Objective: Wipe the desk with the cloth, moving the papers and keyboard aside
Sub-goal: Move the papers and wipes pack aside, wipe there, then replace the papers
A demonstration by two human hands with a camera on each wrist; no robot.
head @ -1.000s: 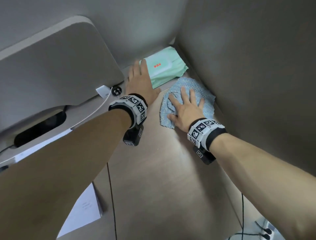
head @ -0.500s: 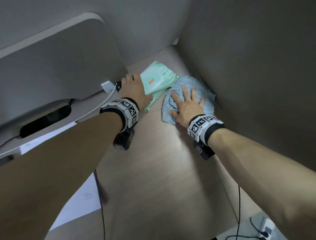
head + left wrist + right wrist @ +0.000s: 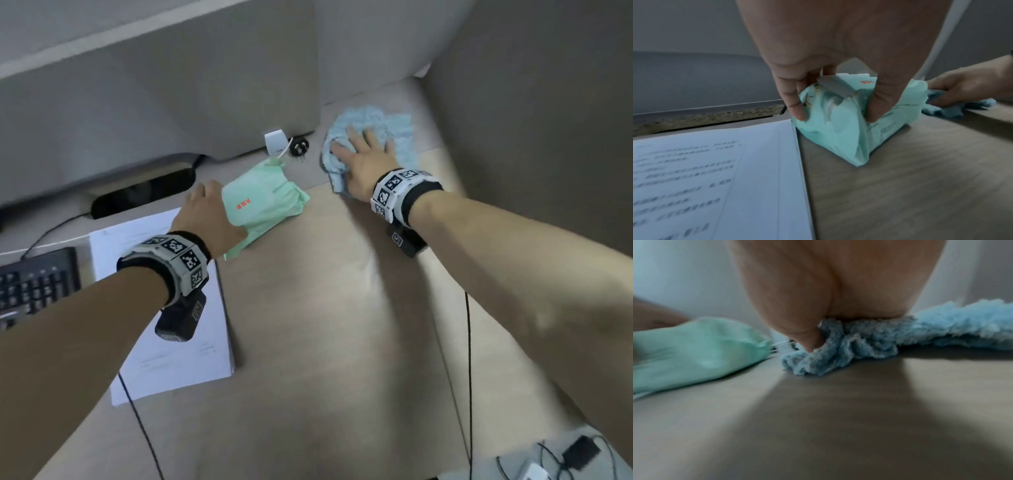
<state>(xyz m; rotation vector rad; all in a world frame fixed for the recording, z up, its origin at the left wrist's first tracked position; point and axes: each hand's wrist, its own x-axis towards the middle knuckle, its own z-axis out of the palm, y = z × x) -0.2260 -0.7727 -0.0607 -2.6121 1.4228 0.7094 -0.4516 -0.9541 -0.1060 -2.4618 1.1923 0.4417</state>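
My right hand [image 3: 363, 156] lies flat on the fluffy blue cloth [image 3: 394, 128], pressing it onto the desk [image 3: 325, 308] in the far right corner; the cloth [image 3: 859, 340] bunches under my palm. My left hand [image 3: 205, 212] grips a mint-green wipes pack [image 3: 267, 202] at its near end, fingers and thumb pinching the pack [image 3: 838, 121] in the left wrist view. The pack sits on the desk beside a stack of white papers [image 3: 164, 308]. A black keyboard [image 3: 34, 281] lies at the far left.
A grey monitor back [image 3: 154, 85] stands along the rear, with a white charger [image 3: 275, 142] and a black plug [image 3: 298, 149] under its edge. A grey partition [image 3: 531, 102] walls the right side. Black cables [image 3: 469, 377] run over the desk; adapters lie at the bottom right.
My left hand went from lying flat on the wipes pack to gripping it, and pulled it left and nearer, next to the papers. My right hand slid the cloth into the corner where the pack was.
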